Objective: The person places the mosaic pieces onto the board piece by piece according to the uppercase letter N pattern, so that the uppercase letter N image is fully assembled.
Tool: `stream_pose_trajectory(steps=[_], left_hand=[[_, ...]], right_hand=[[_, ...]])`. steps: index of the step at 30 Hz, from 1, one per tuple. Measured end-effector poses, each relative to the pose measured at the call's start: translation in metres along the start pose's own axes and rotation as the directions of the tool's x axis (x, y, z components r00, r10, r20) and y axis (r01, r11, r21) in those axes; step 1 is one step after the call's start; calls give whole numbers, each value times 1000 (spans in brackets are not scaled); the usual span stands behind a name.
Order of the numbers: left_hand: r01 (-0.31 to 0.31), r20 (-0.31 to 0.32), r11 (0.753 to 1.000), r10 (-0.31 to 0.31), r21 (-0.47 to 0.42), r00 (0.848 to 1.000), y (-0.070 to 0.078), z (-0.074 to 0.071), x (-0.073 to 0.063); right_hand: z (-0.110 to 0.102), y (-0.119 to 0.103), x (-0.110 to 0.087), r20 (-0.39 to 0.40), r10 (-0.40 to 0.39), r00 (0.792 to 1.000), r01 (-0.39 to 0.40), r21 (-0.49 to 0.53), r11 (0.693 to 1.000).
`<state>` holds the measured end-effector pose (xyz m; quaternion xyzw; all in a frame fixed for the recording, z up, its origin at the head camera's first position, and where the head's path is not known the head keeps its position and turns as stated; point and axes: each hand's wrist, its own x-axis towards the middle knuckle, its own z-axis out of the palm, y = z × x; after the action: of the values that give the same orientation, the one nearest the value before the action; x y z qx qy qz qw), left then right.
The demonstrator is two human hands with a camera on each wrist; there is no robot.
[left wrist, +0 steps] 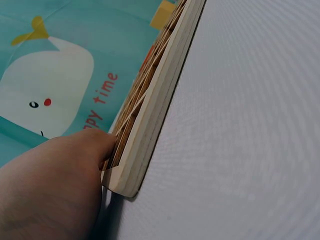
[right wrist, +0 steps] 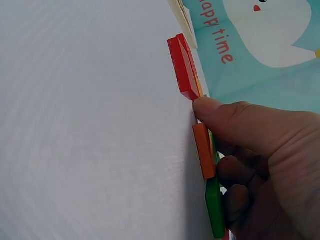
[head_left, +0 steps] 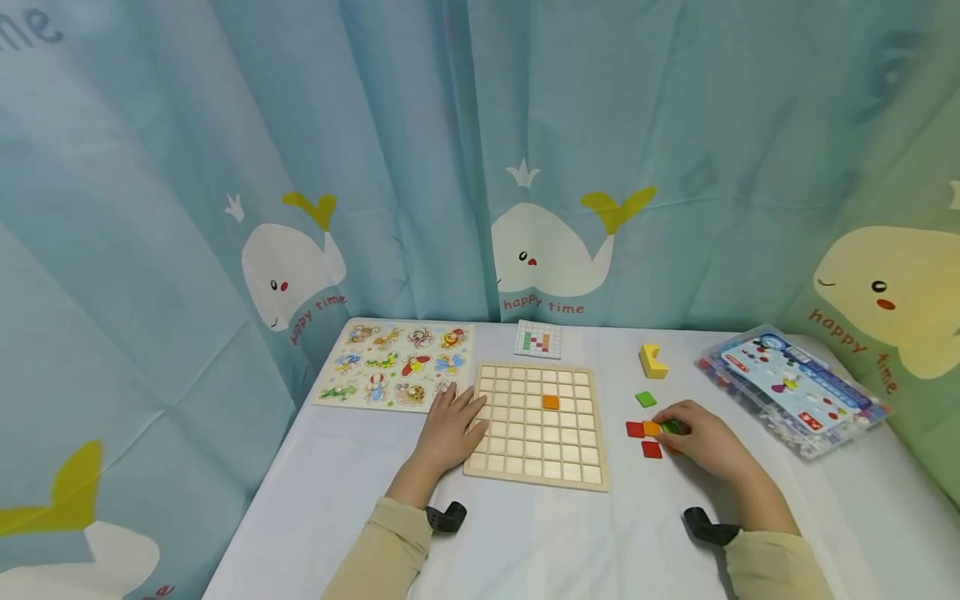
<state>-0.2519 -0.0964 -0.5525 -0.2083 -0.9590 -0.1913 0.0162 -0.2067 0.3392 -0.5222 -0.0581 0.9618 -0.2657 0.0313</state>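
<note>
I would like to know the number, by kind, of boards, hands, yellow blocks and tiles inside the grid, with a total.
Boards: 2 (grid, picture board)
Hands: 2 (left hand, right hand)
Yellow block: 1
Tiles in the grid: 1 (orange tile)
Total: 6

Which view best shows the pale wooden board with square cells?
The head view: it shows the board from above, nearly whole, with one square orange tile on it. The left wrist view shows it almost edge-on, partly hidden by the left hand. The right wrist view shows only a pale edge, possibly the board's.
</note>
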Motion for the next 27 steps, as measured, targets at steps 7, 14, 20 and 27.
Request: stream_pose_trajectory(steps=[7,14,20,27], left_hand=[[-6,9,1000,6,7,1000,0,-2,0],[1,11,1000,-1,12,1000,-1,1,1],[2,8,1000,-2,11,1000,-2,2,1],[-9,2,1000,9,7,1000,1,-2,0]], right_hand=[[1,0,0,2,25,1000,-25,5,1000],[1,0,0,-1,39,999,-39,29,999],[-1,0,-2,-19,36,999,-35,30,999],[-7,-3,-3,-9,49,999,-49,46,998]])
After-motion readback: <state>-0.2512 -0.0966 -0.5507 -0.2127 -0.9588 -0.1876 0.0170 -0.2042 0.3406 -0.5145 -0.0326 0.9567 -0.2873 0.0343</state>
